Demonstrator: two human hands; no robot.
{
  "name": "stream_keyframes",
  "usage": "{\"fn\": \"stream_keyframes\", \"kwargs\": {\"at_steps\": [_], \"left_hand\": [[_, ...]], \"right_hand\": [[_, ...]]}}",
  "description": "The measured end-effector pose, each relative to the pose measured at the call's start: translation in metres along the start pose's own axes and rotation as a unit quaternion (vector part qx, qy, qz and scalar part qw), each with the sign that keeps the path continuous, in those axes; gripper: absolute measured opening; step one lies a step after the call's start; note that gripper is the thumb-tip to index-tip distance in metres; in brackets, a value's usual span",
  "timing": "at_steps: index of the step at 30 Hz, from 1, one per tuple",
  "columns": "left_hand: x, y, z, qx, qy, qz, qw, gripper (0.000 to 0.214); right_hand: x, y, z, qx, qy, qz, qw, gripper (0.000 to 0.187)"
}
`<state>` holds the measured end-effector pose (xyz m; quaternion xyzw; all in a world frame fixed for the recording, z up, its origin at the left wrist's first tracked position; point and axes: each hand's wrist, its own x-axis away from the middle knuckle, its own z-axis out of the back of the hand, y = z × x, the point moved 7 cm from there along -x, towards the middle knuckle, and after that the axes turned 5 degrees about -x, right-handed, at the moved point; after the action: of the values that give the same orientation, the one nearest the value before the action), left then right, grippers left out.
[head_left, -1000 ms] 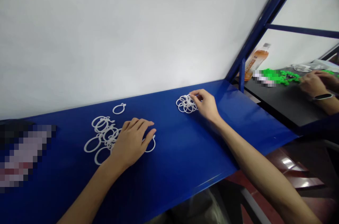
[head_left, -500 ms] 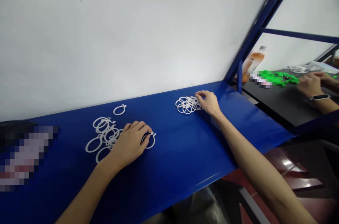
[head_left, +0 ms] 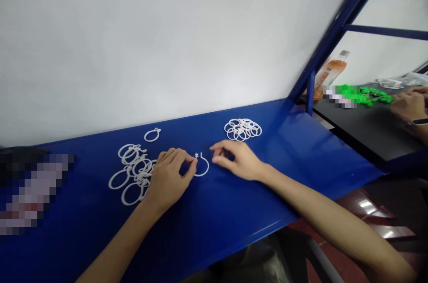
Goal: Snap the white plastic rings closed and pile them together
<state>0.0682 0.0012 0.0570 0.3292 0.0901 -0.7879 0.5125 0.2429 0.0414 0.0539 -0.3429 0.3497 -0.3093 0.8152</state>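
Note:
My left hand point(head_left: 170, 174) pinches a white plastic ring point(head_left: 207, 167) between thumb and fingertips. The ring has a gap at its top with a small clasp beside it. Just to its right, my right hand point(head_left: 239, 158) is empty, thumb and fingers parted and facing the ring without touching it. A loose pile of similar rings point(head_left: 132, 194) lies beside and partly behind my left hand. One single ring point(head_left: 152, 135) rests apart near the wall. Behind my right hand, a flat cluster of overlapping rings point(head_left: 242, 130) lies on the blue table point(head_left: 214, 220).
A white wall point(head_left: 167, 42) borders the table's back edge. Blue metal frame bars point(head_left: 329, 51) stand at right. Beyond them, another person's hands point(head_left: 409, 104) are at a black table point(head_left: 368, 133) with green pieces point(head_left: 366, 96) and an orange drink bottle point(head_left: 331, 73). A blurred-out item point(head_left: 40, 189) lies at left.
My right hand has left the ring cluster and come leftward, near the held ring. My left hand has shifted slightly right with that ring, drawing it away from the pile.

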Motion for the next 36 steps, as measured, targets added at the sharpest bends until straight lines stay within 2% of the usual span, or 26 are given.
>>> {"fn": "stream_keyframes", "kwargs": {"at_steps": [1, 3, 6, 9, 12, 15, 22, 26, 29, 33, 36], "left_hand": [[0.0, 0.003, 0.001, 0.009, 0.006, -0.003, 1.0, 0.015], [-0.001, 0.009, 0.002, 0.043, 0.006, -0.003, 0.999, 0.014], [-0.002, 0.01, 0.001, 0.123, -0.037, 0.03, 0.991, 0.015], [-0.001, 0.005, -0.005, 0.178, -0.084, 0.083, 0.977, 0.016], [0.001, -0.001, -0.01, 0.193, -0.081, 0.103, 0.972, 0.012], [0.002, 0.001, -0.01, 0.186, -0.06, 0.078, 0.978, 0.005], [0.0, 0.019, -0.002, 0.183, -0.045, 0.009, 0.982, 0.017], [0.001, 0.022, -0.004, 0.169, -0.045, -0.012, 0.984, 0.022], [0.002, 0.019, -0.006, 0.137, -0.038, -0.033, 0.989, 0.021], [0.001, 0.02, 0.0, 0.052, 0.001, -0.097, 0.994, 0.018], [0.001, 0.024, 0.001, 0.013, 0.013, -0.138, 0.99, 0.018]], "right_hand": [[0.002, -0.002, -0.013, -0.029, -0.029, -0.01, 0.999, 0.028], [0.005, -0.002, -0.025, -0.055, -0.042, -0.023, 0.997, 0.022], [0.006, -0.003, -0.022, -0.041, -0.019, -0.005, 0.999, 0.009], [0.006, -0.007, -0.018, -0.02, -0.023, 0.037, 0.999, 0.01], [0.007, -0.011, -0.019, -0.02, -0.042, 0.067, 0.997, 0.011], [0.009, -0.013, -0.023, -0.012, -0.055, 0.08, 0.995, 0.013], [0.014, -0.02, -0.028, 0.015, -0.084, 0.124, 0.989, 0.021], [0.015, -0.02, -0.03, 0.047, -0.098, 0.15, 0.983, 0.02], [0.011, -0.02, -0.025, 0.058, -0.081, 0.146, 0.984, 0.02], [0.003, -0.023, -0.014, 0.055, -0.041, 0.127, 0.99, 0.016], [0.002, -0.02, -0.012, 0.037, -0.039, 0.116, 0.992, 0.012]]}}
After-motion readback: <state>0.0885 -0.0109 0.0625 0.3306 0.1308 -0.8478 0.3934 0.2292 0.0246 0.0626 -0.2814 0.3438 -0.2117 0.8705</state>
